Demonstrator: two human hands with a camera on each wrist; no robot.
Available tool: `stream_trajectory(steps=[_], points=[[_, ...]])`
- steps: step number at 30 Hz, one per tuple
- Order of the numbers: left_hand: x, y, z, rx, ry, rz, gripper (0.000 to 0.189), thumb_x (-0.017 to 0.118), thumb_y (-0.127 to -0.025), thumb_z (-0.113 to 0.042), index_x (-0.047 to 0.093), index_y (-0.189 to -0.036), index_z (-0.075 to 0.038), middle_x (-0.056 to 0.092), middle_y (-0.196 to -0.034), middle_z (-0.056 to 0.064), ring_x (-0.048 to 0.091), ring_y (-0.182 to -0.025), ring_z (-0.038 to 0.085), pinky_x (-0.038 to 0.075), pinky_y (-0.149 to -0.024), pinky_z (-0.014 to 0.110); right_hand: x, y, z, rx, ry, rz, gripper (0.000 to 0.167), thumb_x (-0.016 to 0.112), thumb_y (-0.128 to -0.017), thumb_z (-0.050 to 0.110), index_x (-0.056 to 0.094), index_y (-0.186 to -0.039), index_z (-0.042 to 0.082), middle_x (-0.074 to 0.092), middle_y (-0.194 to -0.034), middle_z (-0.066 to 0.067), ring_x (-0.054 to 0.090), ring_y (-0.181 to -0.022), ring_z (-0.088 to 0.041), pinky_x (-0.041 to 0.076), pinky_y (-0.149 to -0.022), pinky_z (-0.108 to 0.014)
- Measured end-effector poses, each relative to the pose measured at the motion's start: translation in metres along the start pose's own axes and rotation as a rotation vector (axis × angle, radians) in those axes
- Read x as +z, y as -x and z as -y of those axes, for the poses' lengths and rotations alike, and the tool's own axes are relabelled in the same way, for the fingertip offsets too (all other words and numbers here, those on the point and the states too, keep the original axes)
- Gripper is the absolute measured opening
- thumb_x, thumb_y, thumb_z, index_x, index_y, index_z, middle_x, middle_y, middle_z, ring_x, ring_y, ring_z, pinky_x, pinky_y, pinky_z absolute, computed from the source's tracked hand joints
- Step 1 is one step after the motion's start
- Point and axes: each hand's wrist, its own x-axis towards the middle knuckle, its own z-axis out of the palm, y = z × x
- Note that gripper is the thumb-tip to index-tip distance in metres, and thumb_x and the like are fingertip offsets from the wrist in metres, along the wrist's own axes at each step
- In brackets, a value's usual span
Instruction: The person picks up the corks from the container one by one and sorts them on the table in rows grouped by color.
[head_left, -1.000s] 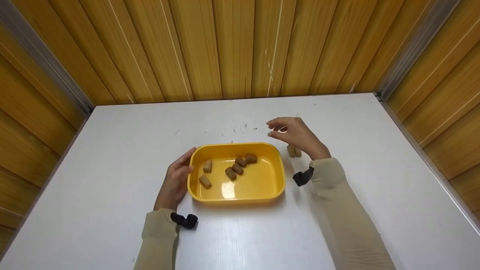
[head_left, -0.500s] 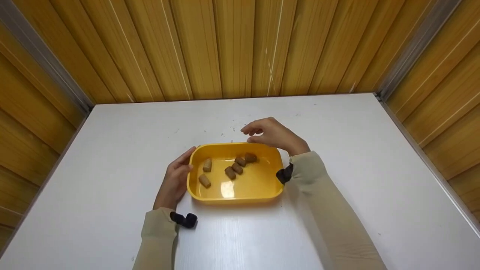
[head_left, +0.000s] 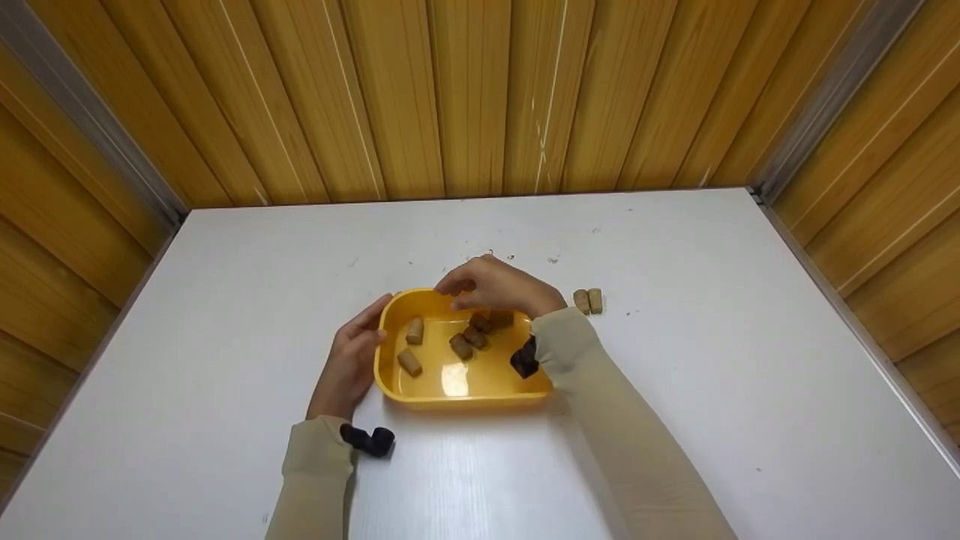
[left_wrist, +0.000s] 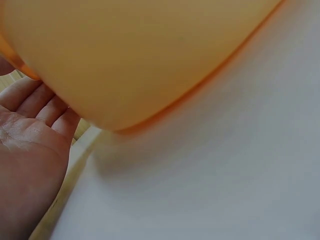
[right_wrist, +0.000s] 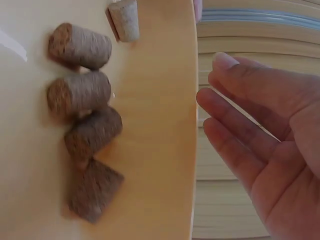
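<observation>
Booth-like work station, kind of premises couldn't be told. Yellow-brown wood-look panels [head_left: 465,97] walled three sides, grey metal strips [head_left: 90,112] ran down the corners, plain white table [head_left: 225,300] spanned between.

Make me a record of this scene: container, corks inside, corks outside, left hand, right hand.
Container: yellow tray, on a white table
Corks inside: two lighter corks at left, four darker corks near middle
Corks outside: two loose corks, right of the tray
Left hand: holds tray's left end
Right hand: near far rim, holding nothing visible
</observation>
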Motion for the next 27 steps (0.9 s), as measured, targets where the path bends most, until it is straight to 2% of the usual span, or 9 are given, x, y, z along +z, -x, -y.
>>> stream_trajectory(steps=[6,10,16,18,21,25,27], points=[[0.0,0.0,-0.001,-0.007,0.003,0.014,0.057,0.041,-0.088,0.01,0.041,-0.144,-0.001,0.04,-0.15,0.01,0.039,-0.139,0.019,0.041,-0.109,0.026,0.014,-0.015,0.006,0.012,0.014,0.053,0.037,0.064,-0.09,0.01,0.062,-0.127,0.006,0.064,-0.129,-0.009,0.059,-0.12,-0.023,0.05,-0.102,-0.035],[0.0,0.0,0.0,-0.003,-0.001,0.033,0.057,0.04,-0.089,0.009,0.038,-0.145,-0.001,0.039,-0.151,0.01,0.038,-0.139,0.019,0.04,-0.109,0.026,0.022,-0.021,0.008,0.007,0.047,0.072,0.036,0.064,-0.09,0.009,0.063,-0.126,0.006,0.064,-0.128,-0.007,0.059,-0.12,-0.022,0.049,-0.102,-0.035],[-0.001,0.001,0.0,0.004,-0.012,0.035,0.058,0.04,-0.088,0.009,0.039,-0.145,-0.001,0.039,-0.151,0.01,0.038,-0.139,0.019,0.041,-0.109,0.025,0.032,-0.026,0.01,0.043,0.072,0.098,0.036,0.062,-0.09,0.006,0.065,-0.125,0.012,0.065,-0.127,-0.005,0.061,-0.115,-0.02,0.051,-0.099,-0.033],[-0.001,0.001,0.0,0.005,-0.015,0.033,0.058,0.04,-0.088,0.01,0.039,-0.145,-0.001,0.039,-0.151,0.01,0.039,-0.138,0.019,0.041,-0.109,0.025,0.035,-0.027,0.01,0.064,0.082,0.105,0.036,0.061,-0.09,0.005,0.066,-0.125,0.015,0.065,-0.127,-0.004,0.064,-0.106,-0.02,0.053,-0.095,-0.032],[-0.001,0.001,0.0,0.005,-0.016,0.03,0.058,0.04,-0.087,0.01,0.04,-0.144,-0.001,0.04,-0.15,0.01,0.04,-0.138,0.019,0.041,-0.109,0.026,0.039,-0.029,0.011,0.076,0.1,0.107,0.036,0.061,-0.09,0.005,0.067,-0.123,0.018,0.065,-0.127,-0.001,0.06,-0.099,-0.018,0.054,-0.09,-0.027],[-0.002,0.0,0.001,0.002,-0.016,0.031,0.057,0.04,-0.088,0.009,0.041,-0.144,-0.001,0.04,-0.15,0.01,0.038,-0.139,0.019,0.041,-0.109,0.025,0.045,-0.03,0.01,0.067,0.083,0.127,0.035,0.064,-0.089,0.007,0.068,-0.121,0.02,0.066,-0.121,0.002,0.06,-0.083,-0.018,0.055,-0.073,-0.024],[-0.002,0.0,0.001,-0.001,-0.012,0.033,0.056,0.04,-0.089,0.009,0.04,-0.144,-0.002,0.04,-0.15,0.01,0.038,-0.139,0.019,0.041,-0.109,0.026,0.048,-0.03,0.009,0.073,0.055,0.144,0.036,0.064,-0.089,0.007,0.068,-0.122,0.02,0.066,-0.118,0.002,0.062,-0.07,-0.02,0.055,-0.063,-0.026]])
